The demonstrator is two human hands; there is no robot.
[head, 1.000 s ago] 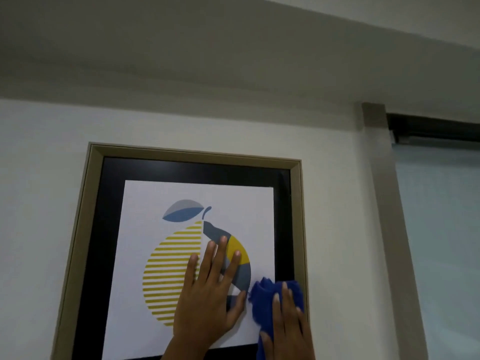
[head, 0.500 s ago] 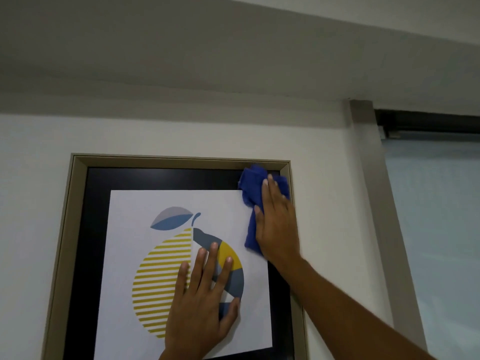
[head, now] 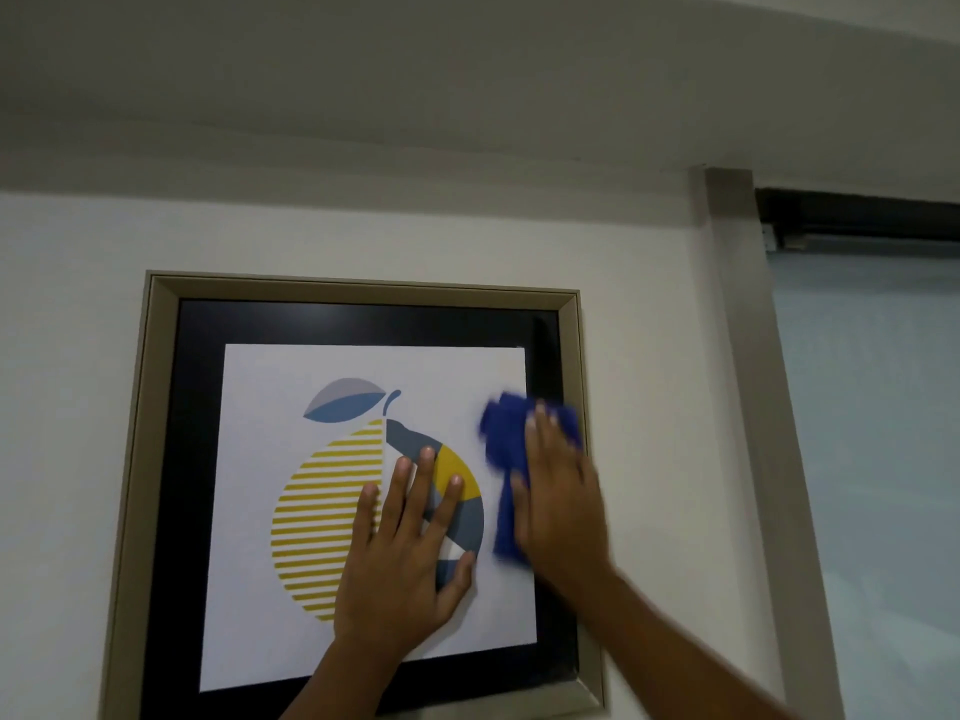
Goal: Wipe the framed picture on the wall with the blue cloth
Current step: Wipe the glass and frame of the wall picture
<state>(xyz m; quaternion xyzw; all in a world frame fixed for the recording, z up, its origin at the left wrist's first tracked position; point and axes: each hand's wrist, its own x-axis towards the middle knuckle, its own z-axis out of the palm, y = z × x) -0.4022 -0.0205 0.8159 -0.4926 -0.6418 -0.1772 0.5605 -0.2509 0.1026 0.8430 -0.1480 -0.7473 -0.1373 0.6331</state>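
On the framed picture (head: 332, 324), right hand (head: 558, 511) flattens blue cloth (head: 506, 454).

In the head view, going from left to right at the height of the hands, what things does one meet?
Beige left frame edge → yellow striped fruit half → left hand → blue cloth → right hand → grey wall post → pale window blind.

So the framed picture (head: 363, 366) hangs flat on the white wall, with a beige frame, a black mat and a white print of a stylised lemon in yellow stripes and grey-blue blocks with a blue leaf. The blue cloth (head: 506, 459) is bunched up and blurry, pressed against the glass at the print's right edge, overlapping the mat.
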